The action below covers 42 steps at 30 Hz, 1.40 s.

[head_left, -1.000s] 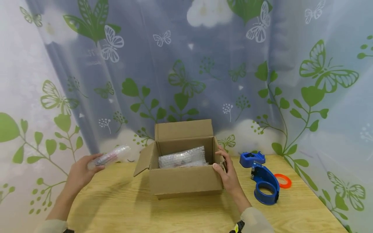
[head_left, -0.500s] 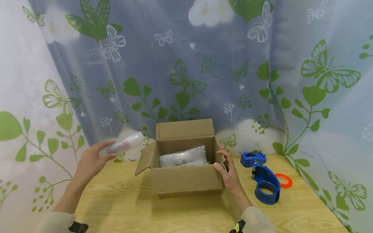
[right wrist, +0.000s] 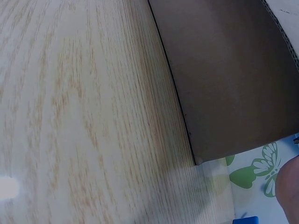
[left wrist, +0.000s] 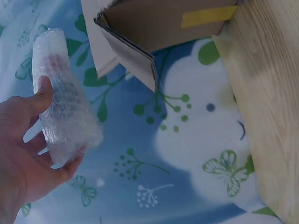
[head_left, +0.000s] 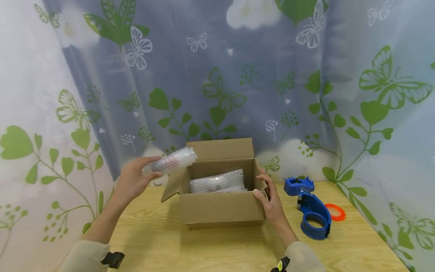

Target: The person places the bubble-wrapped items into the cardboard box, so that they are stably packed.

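Note:
My left hand (head_left: 133, 180) pinches a bubble-wrapped package (head_left: 176, 160) between thumb and fingers, at the upper left of the box. Something pinkish and dark shows through its wrap, but its kind is unclear; the left wrist view shows the package (left wrist: 65, 100) lying along the fingers. An open cardboard box (head_left: 222, 209) stands on the table with its back and left flaps spread. Inside lie other bubble-wrapped packages (head_left: 217, 181). My right hand (head_left: 274, 206) grips the box's right side near the front corner, thumb toward the front. Only a bit of that hand (right wrist: 288, 191) enters the right wrist view.
Right of the box stand a small blue tape dispenser (head_left: 299, 186), a larger blue tape dispenser (head_left: 315, 217) and an orange-red tape roll (head_left: 336, 212). The wooden table (head_left: 210, 249) ends against a patterned curtain (head_left: 163, 75) behind and at the sides.
My left hand has carried the package rightward and up, from left of the box to over its left flap. My right hand keeps its grip on the box.

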Available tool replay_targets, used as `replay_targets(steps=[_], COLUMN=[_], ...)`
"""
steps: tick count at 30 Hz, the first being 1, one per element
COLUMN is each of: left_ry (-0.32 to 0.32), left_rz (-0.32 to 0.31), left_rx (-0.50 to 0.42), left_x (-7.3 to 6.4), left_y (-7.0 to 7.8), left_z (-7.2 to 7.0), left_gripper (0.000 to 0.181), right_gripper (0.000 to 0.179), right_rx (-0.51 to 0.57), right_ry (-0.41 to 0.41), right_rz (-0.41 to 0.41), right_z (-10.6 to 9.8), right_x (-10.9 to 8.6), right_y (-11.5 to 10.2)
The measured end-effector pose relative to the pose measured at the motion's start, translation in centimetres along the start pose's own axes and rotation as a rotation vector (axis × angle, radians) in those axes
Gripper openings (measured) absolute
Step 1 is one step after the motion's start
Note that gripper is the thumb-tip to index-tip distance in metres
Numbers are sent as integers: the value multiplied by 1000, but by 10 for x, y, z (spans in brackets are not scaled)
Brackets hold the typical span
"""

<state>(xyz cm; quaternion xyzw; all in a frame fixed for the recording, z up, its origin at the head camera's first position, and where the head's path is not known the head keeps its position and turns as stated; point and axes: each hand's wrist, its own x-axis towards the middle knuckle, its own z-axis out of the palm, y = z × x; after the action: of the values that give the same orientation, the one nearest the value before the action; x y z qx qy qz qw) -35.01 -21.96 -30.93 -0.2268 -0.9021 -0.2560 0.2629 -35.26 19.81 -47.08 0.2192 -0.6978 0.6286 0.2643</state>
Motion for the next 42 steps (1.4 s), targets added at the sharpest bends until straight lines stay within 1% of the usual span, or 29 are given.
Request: replay_targets(steps=[3, 6, 11, 15, 19, 22, 27, 31, 35, 38, 42], left_ry=[-6, -22, -40, -50, -78, -102, -115, -126, -140, -144, -140], left_rz=[30, 47, 73, 116, 113, 93, 90, 81, 92, 113, 120], left_rx=[18, 9, -21, -44, -84, -106, -122, -109, -145, -180, -181], left_x=[8, 14, 19, 23, 26, 27, 31, 34, 37, 39, 40], left_y=[11, 22, 38, 47, 54, 60, 71, 78, 83, 84, 83], left_z=[9, 18, 31, 43, 56, 65, 81, 90, 99, 107, 115], left_gripper=[53, 53, 53, 53, 52, 52, 53, 51, 48, 48, 50], right_gripper=[42, 42, 41, 41, 41, 41, 41, 41, 41, 41, 41], right_rx=[-1, -3, -6, -12, -17, -14, -3, -2, 3, 5, 9], right_ry=[-3, 3, 2, 0, 3, 10, 10, 7, 14, 14, 11], right_rz=[0, 2, 0, 7, 8, 3, -11, -13, -17, -16, -18], right_z=[0, 0, 0, 1, 1, 1, 1, 1, 1, 1, 1], right_x=[0, -1, -1, -1, -1, -1, -1, 0, 0, 0, 0], right_y=[-1, -2, -4, -3, -3, -3, -1, 1, 0, 0, 0])
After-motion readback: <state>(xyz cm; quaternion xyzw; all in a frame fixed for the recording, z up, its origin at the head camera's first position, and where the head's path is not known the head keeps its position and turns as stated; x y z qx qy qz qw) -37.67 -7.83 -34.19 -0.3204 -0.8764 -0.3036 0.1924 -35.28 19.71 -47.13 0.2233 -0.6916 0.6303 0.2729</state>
